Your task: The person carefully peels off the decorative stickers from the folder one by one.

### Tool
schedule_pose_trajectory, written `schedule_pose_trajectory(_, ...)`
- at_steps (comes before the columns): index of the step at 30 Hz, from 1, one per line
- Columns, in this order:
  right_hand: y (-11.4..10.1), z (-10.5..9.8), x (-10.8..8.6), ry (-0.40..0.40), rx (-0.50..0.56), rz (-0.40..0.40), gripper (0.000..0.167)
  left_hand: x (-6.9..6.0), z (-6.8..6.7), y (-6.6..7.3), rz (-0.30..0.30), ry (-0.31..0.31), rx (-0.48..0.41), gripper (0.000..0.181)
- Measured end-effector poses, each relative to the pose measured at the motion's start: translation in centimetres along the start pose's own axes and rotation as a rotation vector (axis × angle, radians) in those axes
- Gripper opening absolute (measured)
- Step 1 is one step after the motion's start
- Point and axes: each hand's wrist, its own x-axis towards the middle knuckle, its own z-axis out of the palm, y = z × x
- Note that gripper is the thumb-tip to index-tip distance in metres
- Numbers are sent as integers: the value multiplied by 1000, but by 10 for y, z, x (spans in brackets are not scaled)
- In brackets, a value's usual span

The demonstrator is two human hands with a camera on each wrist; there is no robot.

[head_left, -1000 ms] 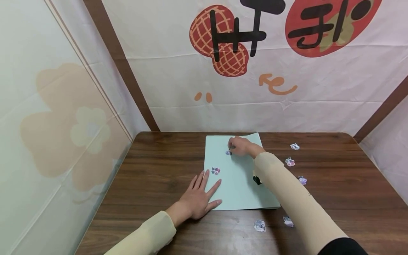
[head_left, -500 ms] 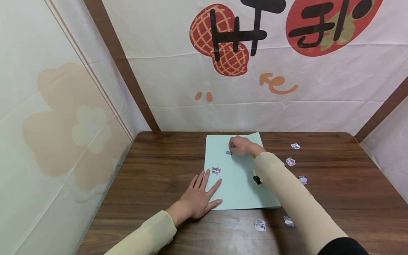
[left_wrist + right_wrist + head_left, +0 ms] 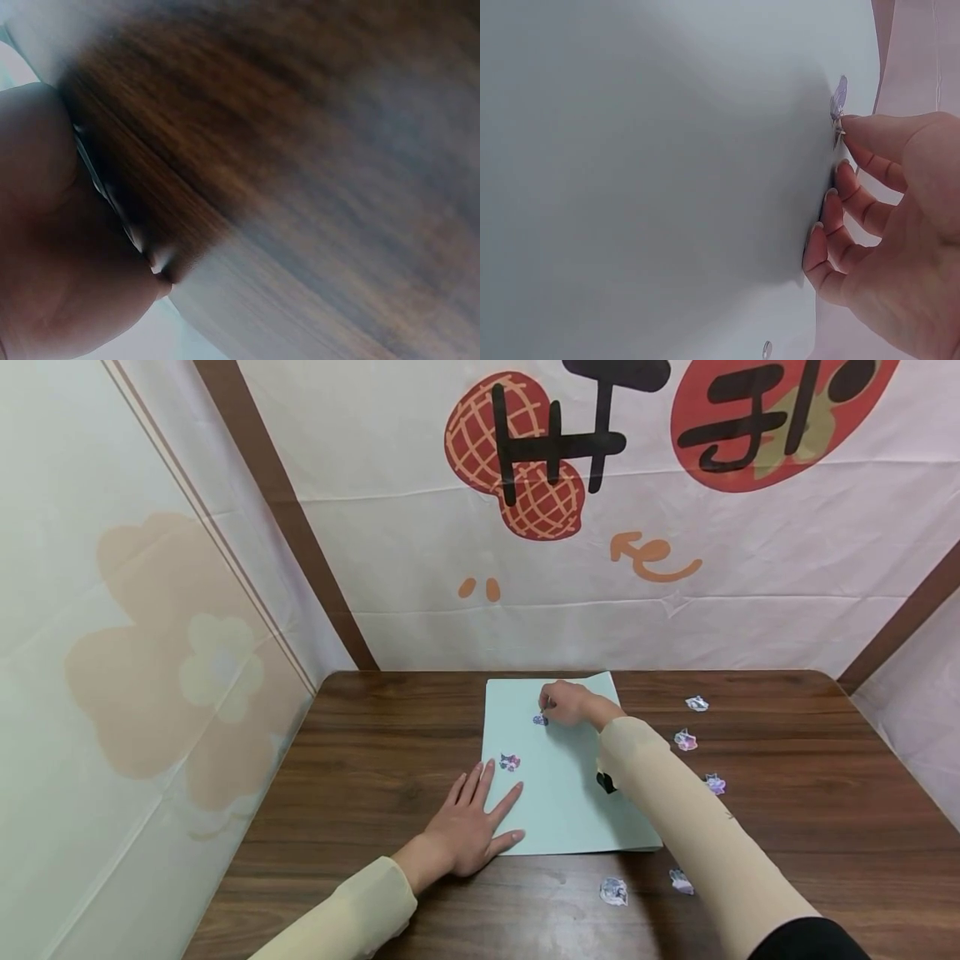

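A pale mint-green sheet of paper [image 3: 570, 810], apparently with more sheets under it, lies on the wooden table. My left hand [image 3: 467, 831] rests flat across its left edge, fingers spread; in the left wrist view part of that hand [image 3: 67, 232] shows close up against the table. Near the top of the paper, my right hand [image 3: 567, 703] pinches the edge of a small purple sticker [image 3: 540, 720]. The right wrist view has its thumb and forefinger at that sticker [image 3: 840, 96], the other fingers curled beside the paper. Another purple-pink sticker [image 3: 510, 762] lies on the paper above my left fingertips.
Several loose stickers lie on the table [image 3: 360, 760] right of and below the paper, among them one at the back [image 3: 697, 703], a pinkish one [image 3: 686, 740] and one in front [image 3: 613, 891]. A printed cloth [image 3: 420, 543] hangs behind the table.
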Motion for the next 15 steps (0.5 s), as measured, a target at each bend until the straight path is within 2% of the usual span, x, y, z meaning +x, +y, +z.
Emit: schedule_pose_trajectory(15,-2,0,3,21,19,33,14,2,3,-2,1,1,5,74)
